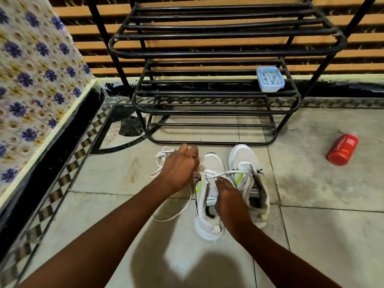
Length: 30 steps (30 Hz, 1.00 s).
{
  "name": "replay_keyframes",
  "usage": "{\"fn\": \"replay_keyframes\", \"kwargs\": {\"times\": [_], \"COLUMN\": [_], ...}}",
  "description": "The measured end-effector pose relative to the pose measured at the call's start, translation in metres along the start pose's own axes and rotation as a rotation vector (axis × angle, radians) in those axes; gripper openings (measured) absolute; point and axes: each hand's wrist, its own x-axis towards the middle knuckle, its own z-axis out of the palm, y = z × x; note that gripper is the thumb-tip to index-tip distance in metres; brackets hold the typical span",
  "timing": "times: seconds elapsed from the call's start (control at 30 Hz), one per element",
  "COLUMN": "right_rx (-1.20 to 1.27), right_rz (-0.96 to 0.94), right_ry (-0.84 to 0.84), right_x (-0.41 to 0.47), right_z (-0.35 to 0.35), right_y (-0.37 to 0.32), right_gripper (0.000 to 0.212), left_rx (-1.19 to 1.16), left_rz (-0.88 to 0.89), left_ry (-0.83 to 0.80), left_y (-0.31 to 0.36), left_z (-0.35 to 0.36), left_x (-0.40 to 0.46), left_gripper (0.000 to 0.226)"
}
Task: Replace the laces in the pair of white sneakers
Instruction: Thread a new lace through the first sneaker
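From the head camera, the pair of white sneakers sat side by side on the tiled floor (311, 235), toes toward the black metal shoe rack (207, 113). The left sneaker (207, 204) lay nearer the person, the right sneaker (249, 179) just beside it, touching or nearly so.

And there was the left hand (178, 167), hovering over the floor just left of the left sneaker's toe, fingers curled; it looked to be pinching a lace end, though the fingertips were turned away and I couldn't be sure. A loose white lace (164, 163) trailed on the tiles under and beside that hand, looping back toward the person.

The right hand (228, 196) was down at the left sneaker's tongue, fingers bent over the opening, steadying it. Whether it actually gripped the tongue, hard to tell. A strand of lace (226, 173) ran across from the left sneaker's eyelets to the right sneaker.

Lacing seemed to be underway. To do it well, I'd judge: keep the shoe pinned, draw the lace out level so both ends match, and keep it flat, untwisted, through each eyelet.

Off to the side, a red bottle (342, 149) lay on the floor, and a pale blue lidded box (269, 79) sat on the rack's shelf.
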Motion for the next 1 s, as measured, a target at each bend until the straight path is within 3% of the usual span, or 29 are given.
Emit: {"fn": "replay_keyframes", "kwargs": {"times": [0.07,0.13,0.2,0.23,0.27,0.3,0.37,0.47,0.53,0.63,0.7,0.8,0.93,1.0], "right_rx": [-0.015,-0.029,-0.028,-0.026,-0.024,-0.022,-0.018,-0.026,-0.025,-0.035,-0.025,-0.009,-0.006,-0.013], "right_rz": [-0.013,-0.025,-0.022,-0.022,-0.024,-0.032,-0.051,-0.060,-0.054,-0.045,-0.029,0.010,-0.012,-0.024], "right_ry": [-0.005,-0.011,-0.023,-0.024,-0.019,-0.012,-0.003,-0.009,-0.011,-0.021,-0.024,-0.015,0.019,0.012], "right_x": [0.001,0.001,0.001,0.001,0.001,0.001,0.001,0.001,0.001,0.001,0.001,0.000,-0.001,-0.002], "right_z": [0.001,0.000,-0.003,-0.005,-0.006,-0.007,-0.008,-0.011,-0.013,-0.013,-0.015,-0.019,-0.021,-0.021], "right_y": [0.001,0.001,0.000,-0.001,-0.002,-0.004,-0.006,-0.007,-0.008,-0.010,-0.011,-0.013,-0.013,-0.013], "right_gripper": [0.062,0.063,0.065,0.065,0.065,0.063,0.060,0.057,0.055,0.055,0.053,0.054,0.053,0.052], "left_rx": [-0.320,-0.951,-1.628,-1.824,-1.855,-1.723,-1.175,-0.540,-0.292,-0.041,-0.095,-0.393,-1.179,-1.368], "left_rz": [-0.131,-0.348,-0.629,-0.713,-0.740,-0.691,-0.400,-0.066,0.055,0.116,0.045,-0.158,-0.278,-0.319], "left_ry": [0.252,0.422,0.473,0.470,0.465,0.468,0.428,0.188,0.004,-0.066,-0.023,0.140,0.189,0.210], "left_y": [-0.003,0.000,0.011,0.015,0.017,0.015,0.007,-0.003,-0.001,0.007,0.008,0.003,0.007,0.011], "left_z": [0.000,-0.005,-0.013,-0.017,-0.020,-0.018,-0.004,0.012,0.010,0.004,0.001,-0.003,-0.013,-0.008], "left_x": [-0.002,-0.004,-0.005,-0.005,-0.006,-0.007,-0.011,-0.010,-0.005,0.002,0.004,0.003,-0.007,-0.011], "left_gripper": [0.027,0.023,0.027,0.029,0.029,0.029,0.023,0.015,0.018,0.012,0.013,0.013,0.021,0.020]}}
